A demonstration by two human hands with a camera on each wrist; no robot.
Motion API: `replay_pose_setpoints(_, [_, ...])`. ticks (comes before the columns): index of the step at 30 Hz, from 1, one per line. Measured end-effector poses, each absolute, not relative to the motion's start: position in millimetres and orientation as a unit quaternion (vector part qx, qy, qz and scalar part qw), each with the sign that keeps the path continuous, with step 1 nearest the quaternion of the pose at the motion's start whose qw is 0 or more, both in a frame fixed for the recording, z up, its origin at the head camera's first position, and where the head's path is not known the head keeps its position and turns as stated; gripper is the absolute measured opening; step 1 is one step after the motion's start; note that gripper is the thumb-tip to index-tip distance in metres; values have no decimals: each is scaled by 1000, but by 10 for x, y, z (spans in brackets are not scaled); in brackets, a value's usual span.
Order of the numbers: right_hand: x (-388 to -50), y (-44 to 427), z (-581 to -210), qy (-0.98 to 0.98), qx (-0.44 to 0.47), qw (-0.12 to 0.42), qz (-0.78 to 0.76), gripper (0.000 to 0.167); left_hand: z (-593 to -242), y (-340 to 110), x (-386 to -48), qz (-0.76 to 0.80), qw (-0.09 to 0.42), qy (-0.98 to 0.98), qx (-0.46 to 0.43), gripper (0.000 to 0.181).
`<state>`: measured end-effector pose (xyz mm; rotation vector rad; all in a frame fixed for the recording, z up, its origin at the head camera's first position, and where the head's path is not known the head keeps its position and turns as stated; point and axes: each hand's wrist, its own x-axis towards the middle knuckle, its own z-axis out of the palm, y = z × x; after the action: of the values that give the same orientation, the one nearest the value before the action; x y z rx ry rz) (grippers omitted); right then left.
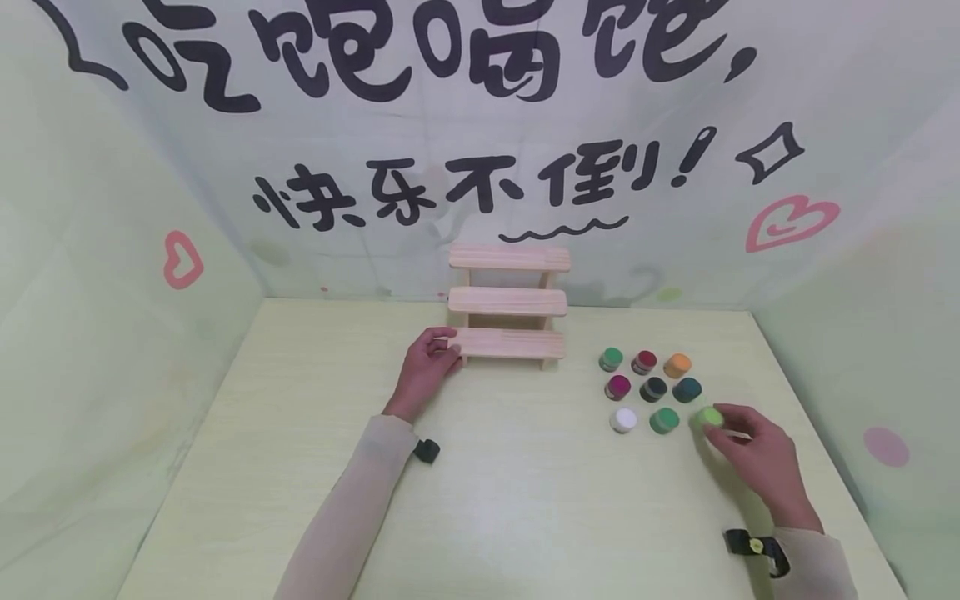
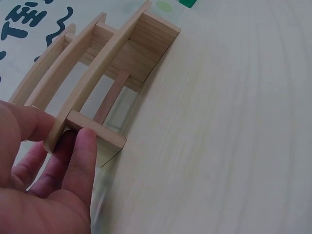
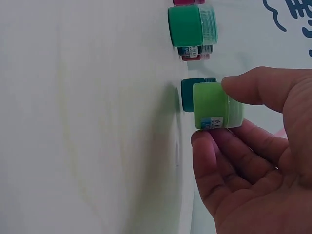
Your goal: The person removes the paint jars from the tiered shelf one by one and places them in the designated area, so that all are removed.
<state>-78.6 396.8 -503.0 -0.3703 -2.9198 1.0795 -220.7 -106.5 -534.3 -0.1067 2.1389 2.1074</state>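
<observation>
A small three-tier wooden stand is at the back of the table. My left hand grips the left end of its lowest step, and the left wrist view shows the fingers curled around the board's end. My right hand pinches a light green paint jar between thumb and fingers. In the right wrist view that jar looks raised off the table. Beside it are a green jar, a white jar and a dark teal jar.
Further paint jars stand in rows behind, including an orange jar, a dark red jar, a magenta jar and a black jar. A printed cloth hangs behind and beside the pale table.
</observation>
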Motion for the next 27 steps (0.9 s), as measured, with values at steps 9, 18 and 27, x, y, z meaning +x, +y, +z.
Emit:
replay_pose_setpoints(9, [-805,3950,-5068,-940,-112,-12,322,53,-5350,-1042,-2232,702,69,708,-38,30])
replay_pose_setpoints(18, [-811,3944,-5079,-937,-110,-21,330,57,-5363,-1038,-2227,698,69,711,-37,30])
replay_pose_setpoints(27, [-851,3878,-4969,-934,-100,41,340,55,-5339,-1081,-2232,701,76,708,-41,31])
